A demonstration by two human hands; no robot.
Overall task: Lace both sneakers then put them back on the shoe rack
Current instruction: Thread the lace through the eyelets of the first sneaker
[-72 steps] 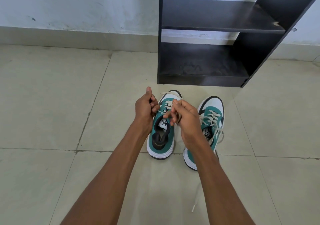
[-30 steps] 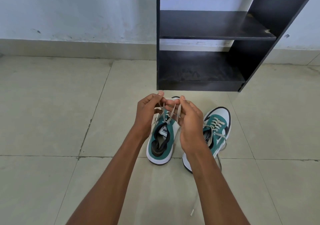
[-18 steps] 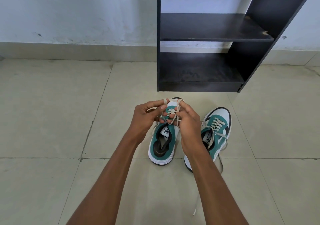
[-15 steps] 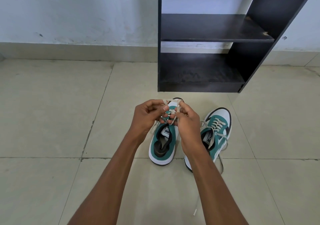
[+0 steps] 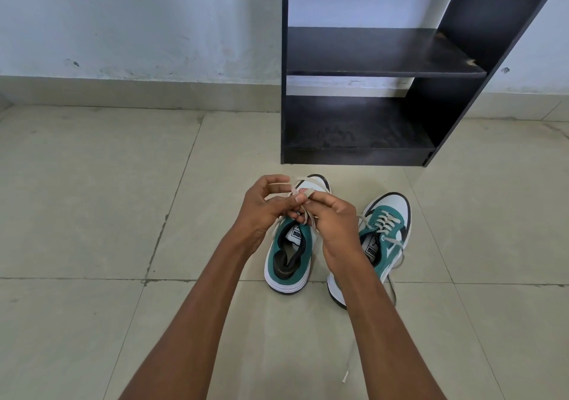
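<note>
Green sneakers [image 5: 291, 255], toes toward black rack [image 5: 357, 51]

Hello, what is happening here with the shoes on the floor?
A person is tying the lace of the left sneaker; the left hand and the right hand both pinch it above the shoe. The right sneaker beside it is laced, but its lace end trails loose on the floor. Both sneakers stand on the tiles before the black shoe rack, whose visible shelves hold nothing.

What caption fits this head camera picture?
Both hands, left hand and right hand, tie the left sneaker's lace before the shoe rack.
</note>
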